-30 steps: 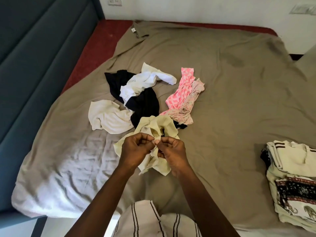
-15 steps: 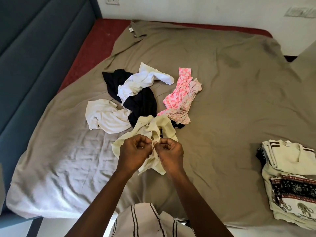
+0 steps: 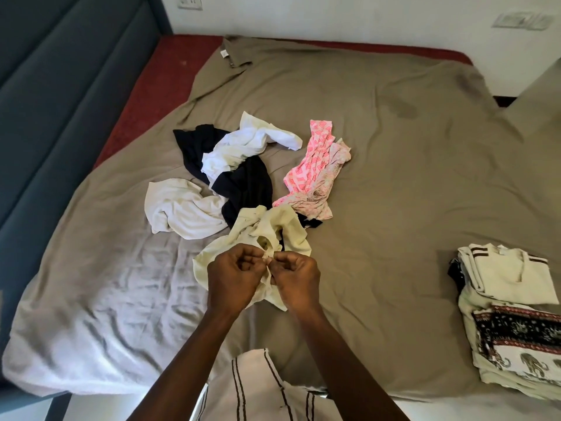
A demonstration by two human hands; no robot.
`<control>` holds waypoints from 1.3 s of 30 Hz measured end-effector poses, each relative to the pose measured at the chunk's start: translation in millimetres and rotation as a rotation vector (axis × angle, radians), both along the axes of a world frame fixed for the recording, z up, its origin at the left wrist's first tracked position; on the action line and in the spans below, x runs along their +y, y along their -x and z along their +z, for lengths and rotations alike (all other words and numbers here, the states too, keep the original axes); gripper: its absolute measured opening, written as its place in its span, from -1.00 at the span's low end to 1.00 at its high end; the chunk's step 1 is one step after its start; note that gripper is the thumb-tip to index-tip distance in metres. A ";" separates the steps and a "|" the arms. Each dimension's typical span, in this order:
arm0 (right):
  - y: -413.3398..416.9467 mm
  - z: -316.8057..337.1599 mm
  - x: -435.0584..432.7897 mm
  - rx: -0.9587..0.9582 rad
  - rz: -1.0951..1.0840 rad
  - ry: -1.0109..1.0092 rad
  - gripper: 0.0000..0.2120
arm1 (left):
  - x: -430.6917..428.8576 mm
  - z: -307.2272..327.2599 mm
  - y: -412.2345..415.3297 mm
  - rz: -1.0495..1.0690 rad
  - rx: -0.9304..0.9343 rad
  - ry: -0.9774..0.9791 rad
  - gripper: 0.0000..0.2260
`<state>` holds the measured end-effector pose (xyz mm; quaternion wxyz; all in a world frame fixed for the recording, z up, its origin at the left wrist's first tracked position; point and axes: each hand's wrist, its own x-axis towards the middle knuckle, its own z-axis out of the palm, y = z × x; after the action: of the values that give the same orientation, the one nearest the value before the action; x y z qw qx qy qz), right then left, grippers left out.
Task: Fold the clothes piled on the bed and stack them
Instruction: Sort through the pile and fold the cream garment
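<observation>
Here's the pale yellow, thin, crumpled cotton garment [image 3: 291, 226], bunched up in soft folds at the near edge of the loose pile. An opening shows in the middle of it, and one flap trails down toward the person. Both hands are on it. The left hand [image 3: 233, 276] and the right hand [image 3: 297, 276] sit knuckle to knuckle, fingers curled in, and each pinches a small bit of the yellow fabric where the two meet. It may be a hem or a seam, but the fold is too small to tell.

Most of the garment spreads out beyond the hands and to their left, resting on the wrinkled olive-brown bedsheet [image 3: 394, 192], and a strip hangs down between the wrists.

Just behind it lies a black crumpled garment [image 3: 249, 183], touching its far edge. A bright white rumpled top [image 3: 243, 147] is draped over the black one. A cream-white bundled piece [image 3: 179, 208] sits to the left, and a pink-and-white patterned cloth [image 3: 315, 165] to the right.

Well apart, at the right edge of the bed, is a stack of folded clothes [image 3: 510, 314], cream with dark stripes on top and an elephant print lower down. A teal padded headboard [image 3: 60, 86] runs along the left.
</observation>
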<state>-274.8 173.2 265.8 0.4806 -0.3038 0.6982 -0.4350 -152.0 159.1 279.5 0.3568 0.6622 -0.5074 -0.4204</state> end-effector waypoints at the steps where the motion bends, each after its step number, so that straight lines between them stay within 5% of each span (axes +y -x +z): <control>1: 0.7 0.7 0.5 -0.001 0.002 0.000 -0.87 | -0.4 1.1 0.0 -0.011 0.018 -0.009 -0.88; 15: 16.9 4.4 1.1 -0.118 0.093 -0.007 -0.66 | -10.3 -3.9 8.1 -0.013 0.119 -0.157 -0.90; 19: 23.4 1.1 0.1 -0.074 0.086 0.020 -0.87 | -16.8 -2.0 2.7 -0.077 0.311 -0.242 -0.94; 23: 23.9 -3.9 -1.8 0.001 0.072 0.045 -0.93 | -17.4 -5.5 3.2 -0.162 0.235 -0.174 -0.96; 28: 21.9 0.3 -6.1 -0.294 0.024 0.058 -0.94 | -20.6 -15.6 4.9 -0.142 0.137 -0.091 -0.86; 39: 30.8 -3.9 -21.9 -0.610 0.022 -0.002 -0.85 | -33.4 -14.7 7.3 -0.149 0.274 -0.030 -0.87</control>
<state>-305.6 151.3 261.9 0.6728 -0.1663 0.5188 -0.5005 -159.2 125.6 264.8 0.3808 0.5643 -0.4952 -0.5398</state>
